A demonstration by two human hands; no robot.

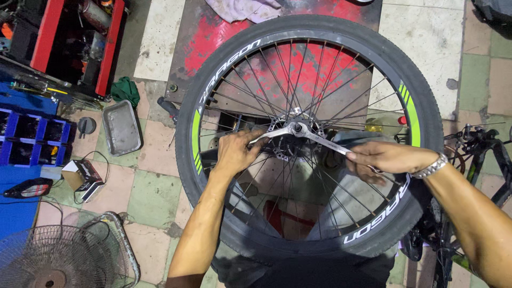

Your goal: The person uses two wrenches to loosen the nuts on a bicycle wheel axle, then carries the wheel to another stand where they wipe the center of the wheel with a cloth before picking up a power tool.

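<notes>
Bicycle wheel [309, 138], black-tyred with green flashes on the rim, lies flat across your lap and fills the middle of the head view, its spokes fanning out from the hub [296, 129] at the centre. Your left hand [234, 152] reaches through the spokes from the lower left, fingers curled closed around the end of a silver wrench [265, 137] whose head sits on the hub. Your right hand [381, 158], wearing a metal wristband, comes in from the right and is closed around the handle of a second wrench [325, 143], which also meets the hub, so the two tools form a shallow angle over the axle. Beneath the wheel is a tiled floor [154, 197] of pale and green squares, with a worn red metal plate [224, 32] behind the tyre. To the left on the floor lie a shallow grey metal tray [121, 127], a small cardboard box [80, 174], a crumpled green rag [125, 90] and a red tool chest [74, 37]. A wire fan guard [53, 256] sits at the lower left, and part of another bicycle [480, 144] stands at the right edge.
</notes>
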